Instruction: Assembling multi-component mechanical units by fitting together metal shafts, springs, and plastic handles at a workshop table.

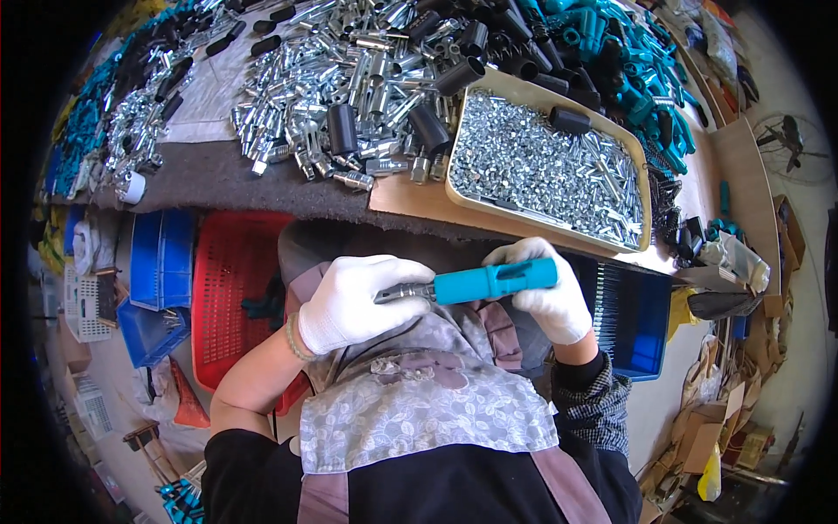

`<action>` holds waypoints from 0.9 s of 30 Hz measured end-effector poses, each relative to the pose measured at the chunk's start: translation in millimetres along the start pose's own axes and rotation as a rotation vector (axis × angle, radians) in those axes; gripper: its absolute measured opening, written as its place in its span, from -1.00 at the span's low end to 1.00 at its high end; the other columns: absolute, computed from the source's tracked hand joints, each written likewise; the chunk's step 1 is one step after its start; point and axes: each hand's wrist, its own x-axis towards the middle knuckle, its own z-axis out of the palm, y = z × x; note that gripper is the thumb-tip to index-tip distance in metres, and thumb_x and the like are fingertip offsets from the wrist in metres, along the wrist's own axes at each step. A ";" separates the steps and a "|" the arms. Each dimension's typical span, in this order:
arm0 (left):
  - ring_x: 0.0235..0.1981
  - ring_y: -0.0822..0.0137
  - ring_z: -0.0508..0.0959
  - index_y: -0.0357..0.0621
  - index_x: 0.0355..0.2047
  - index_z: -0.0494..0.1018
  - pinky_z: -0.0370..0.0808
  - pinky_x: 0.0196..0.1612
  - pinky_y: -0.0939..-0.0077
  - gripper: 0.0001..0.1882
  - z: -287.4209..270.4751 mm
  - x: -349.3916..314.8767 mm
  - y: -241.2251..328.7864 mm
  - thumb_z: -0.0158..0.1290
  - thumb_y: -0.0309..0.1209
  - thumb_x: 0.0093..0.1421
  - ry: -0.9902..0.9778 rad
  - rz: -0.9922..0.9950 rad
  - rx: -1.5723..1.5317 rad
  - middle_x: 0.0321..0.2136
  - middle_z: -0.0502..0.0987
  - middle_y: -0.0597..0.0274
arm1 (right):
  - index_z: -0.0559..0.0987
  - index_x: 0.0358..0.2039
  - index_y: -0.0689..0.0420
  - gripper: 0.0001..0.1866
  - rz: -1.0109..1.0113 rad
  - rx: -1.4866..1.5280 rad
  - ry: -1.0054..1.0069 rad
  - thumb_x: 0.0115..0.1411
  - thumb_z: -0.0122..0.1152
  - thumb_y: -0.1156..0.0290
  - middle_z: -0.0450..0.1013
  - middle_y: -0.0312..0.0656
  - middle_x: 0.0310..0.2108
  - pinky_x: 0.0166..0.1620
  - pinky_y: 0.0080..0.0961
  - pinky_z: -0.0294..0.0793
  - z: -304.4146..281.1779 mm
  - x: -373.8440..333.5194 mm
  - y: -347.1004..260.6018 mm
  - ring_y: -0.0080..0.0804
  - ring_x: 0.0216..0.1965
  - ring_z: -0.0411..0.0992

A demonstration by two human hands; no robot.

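Observation:
In front of my lap, both white-gloved hands hold one long piece between them. My left hand (349,301) is closed around a grey metal shaft (406,292), its fingers wrapped over the shaft's left part. My right hand (559,301) grips a teal plastic sleeve (463,286) from behind, near its right end. A long slot is cut into the sleeve's right part. The shaft meets the sleeve's left end in line with it; how far it goes inside is hidden. The piece lies almost level, its right end slightly higher.
A cream tray (548,222) of small metal parts stands at the bench's near edge. Behind it lie piles of silver metal fittings (367,79), black sleeves (341,129) and teal parts (646,96). Under the bench are a red basket (229,262) and blue bins (163,258).

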 end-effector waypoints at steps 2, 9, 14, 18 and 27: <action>-0.40 0.08 0.66 -0.16 -0.19 0.59 0.58 -0.32 0.35 -0.69 -0.3 -0.4 -0.9 0.31 -0.36 0.05 -0.025 0.004 0.033 -0.40 0.62 0.06 | 0.46 0.01 0.26 -0.49 0.139 -0.013 -0.050 0.04 0.38 0.42 0.48 0.07 0.01 -0.07 -0.42 0.59 1.7 -4.3 -15.9 -0.29 -0.13 0.56; -0.38 0.08 0.66 -0.17 -0.10 0.55 0.58 -0.32 0.32 -0.58 -2.2 -3.7 2.2 0.30 -0.24 0.07 -0.142 0.075 0.115 -0.36 0.61 0.04 | 0.63 -0.08 0.23 -0.61 0.423 -0.816 -0.167 0.15 0.31 0.26 0.59 -0.10 -0.35 -0.26 -0.54 0.55 33.5 7.3 -54.0 -0.50 -0.40 0.57; -0.43 0.09 0.64 -0.16 -0.07 0.53 0.56 -0.36 0.31 -0.50 4.2 -9.7 1.1 0.32 -0.16 0.05 -0.235 0.072 0.105 -0.41 0.58 0.07 | 0.62 -0.04 0.17 -0.57 0.118 -0.876 -0.277 0.06 0.37 0.31 0.60 -0.04 -0.22 -0.06 -0.37 0.54 28.5 6.9 -20.5 -0.19 -0.18 0.60; -0.44 0.10 0.64 -0.14 -0.04 0.53 0.57 -0.37 0.32 -0.48 10.0 -10.6 1.6 0.32 -0.16 0.04 -0.220 0.127 0.121 -0.41 0.58 0.08 | 0.54 0.08 0.20 -0.46 0.126 -0.805 -0.324 0.06 0.38 0.35 0.58 0.01 -0.09 0.03 -0.36 0.52 24.1 6.8 -15.5 -0.21 -0.05 0.57; -0.40 0.07 0.65 -0.14 -0.01 0.53 0.59 -0.35 0.30 -0.42 41.7 -6.0 5.8 0.34 -0.14 -0.01 -0.315 0.115 0.193 -0.41 0.59 0.10 | 0.47 0.15 0.26 -0.36 0.090 -0.790 -0.372 0.08 0.36 0.27 0.55 0.12 -0.06 0.01 -0.29 0.52 27.0 13.2 2.4 -0.09 -0.06 0.56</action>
